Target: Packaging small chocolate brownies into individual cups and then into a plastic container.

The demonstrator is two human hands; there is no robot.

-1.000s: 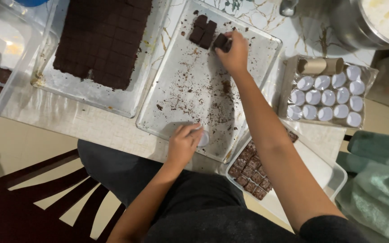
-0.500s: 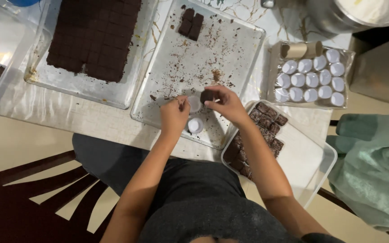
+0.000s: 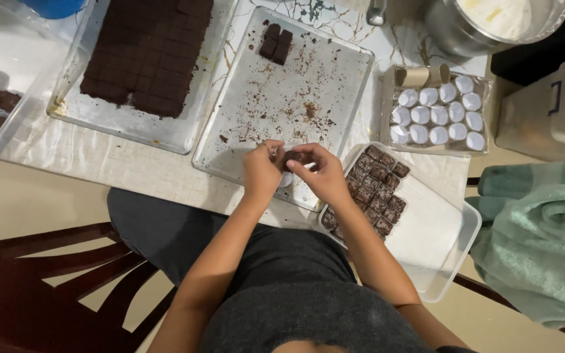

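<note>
A dark brownie piece (image 3: 291, 157) sits pinched between both hands over the near edge of the crumb-strewn metal tray (image 3: 335, 78). The right hand (image 3: 322, 173) grips it; the left hand (image 3: 263, 168) seems to grasp a white paper cup (image 3: 286, 179) beneath. A clear container (image 3: 439, 229) of brownies lies just beside.

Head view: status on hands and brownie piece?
Left hand and right hand together on brownie piece, over white paper cup. Crumbed metal tray beneath. Nothing obstructing.
</note>
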